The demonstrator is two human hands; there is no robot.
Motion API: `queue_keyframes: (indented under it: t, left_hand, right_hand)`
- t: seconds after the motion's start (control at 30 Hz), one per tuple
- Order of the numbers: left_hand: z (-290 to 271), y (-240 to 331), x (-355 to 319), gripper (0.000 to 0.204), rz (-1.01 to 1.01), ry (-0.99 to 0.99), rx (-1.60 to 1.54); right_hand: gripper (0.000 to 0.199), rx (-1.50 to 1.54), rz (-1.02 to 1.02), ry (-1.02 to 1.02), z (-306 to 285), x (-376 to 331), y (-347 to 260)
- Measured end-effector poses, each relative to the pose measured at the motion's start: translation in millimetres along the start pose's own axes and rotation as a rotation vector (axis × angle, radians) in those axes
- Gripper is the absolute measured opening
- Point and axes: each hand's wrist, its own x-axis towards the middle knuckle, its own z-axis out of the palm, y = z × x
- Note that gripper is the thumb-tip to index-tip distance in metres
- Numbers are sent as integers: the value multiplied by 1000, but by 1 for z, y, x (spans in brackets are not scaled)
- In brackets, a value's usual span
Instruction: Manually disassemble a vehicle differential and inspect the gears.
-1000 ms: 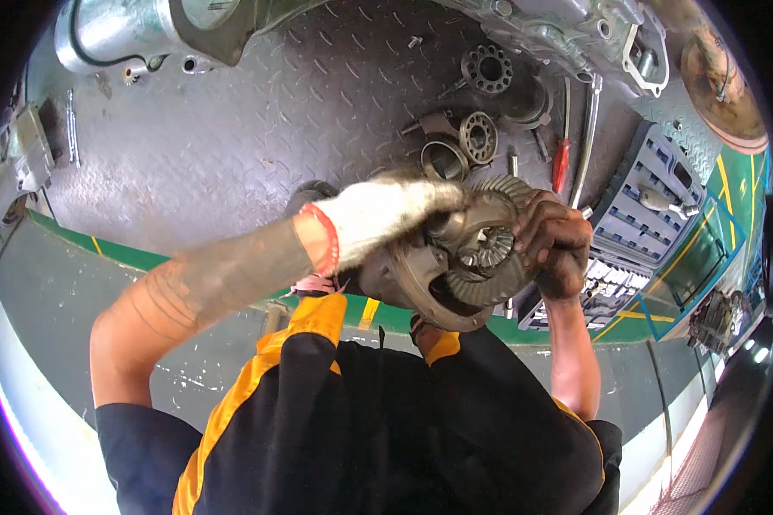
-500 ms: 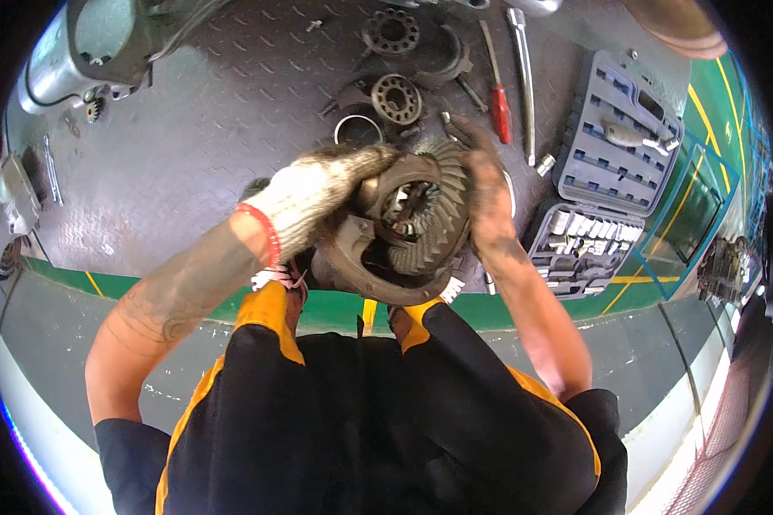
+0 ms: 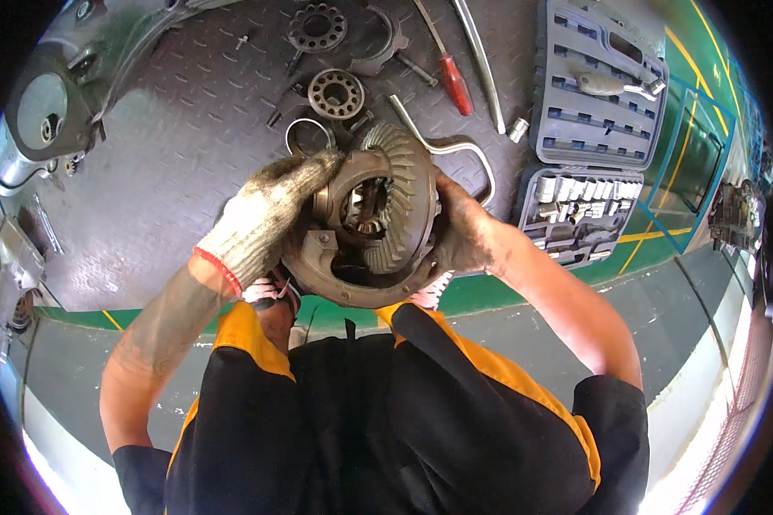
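A dark metal differential housing (image 3: 349,290) sits in front of me at the bench's near edge. Inside it shows a ring gear (image 3: 406,199) with curved, slanted teeth, and smaller gears (image 3: 367,209) are visible through an opening in the round case. My left hand (image 3: 270,210), in a whitish knit glove with a red cuff, is closed around the assembly's left side. On the opposite side my bare, grease-stained right hand (image 3: 468,227) grips the housing, its fingertips partly hidden behind it.
Beyond lie a metal ring (image 3: 309,136), two bearing plates with holes (image 3: 336,94), a curved bracket (image 3: 385,45), a bent rod (image 3: 459,146), a red-handled screwdriver (image 3: 455,84) and a long bar (image 3: 483,64). An open socket case (image 3: 588,146) is at right; a large metal casting (image 3: 47,120) stands far left.
My right hand has moved down from the ring gear's upper edge to the housing's right side. The bench things appear shifted left and upward in the view, and the bent rod shows more fully.
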Motion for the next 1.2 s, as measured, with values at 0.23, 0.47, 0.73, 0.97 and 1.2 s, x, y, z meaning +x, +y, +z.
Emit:
queue_keyframes:
  t: [0.23,0.47,0.73,0.97,1.2]
  left_hand:
    - [-2,-12,2,39,-6,20,-73]
    - [5,-26,-30,48,162,148,55]
    - [-6,-25,-100,51,509,27,267]
    - [-5,-35,-114,51,687,-51,361]
    - [-8,-52,-116,45,430,-50,543]
  right_hand:
    - [82,38,-275,163,15,19,6]
    - [85,-176,-511,241,14,14,52]
    - [82,-547,-789,226,43,-60,63]
    - [102,-847,-923,424,52,-83,90]
    - [71,-1483,-949,194,3,-49,112]
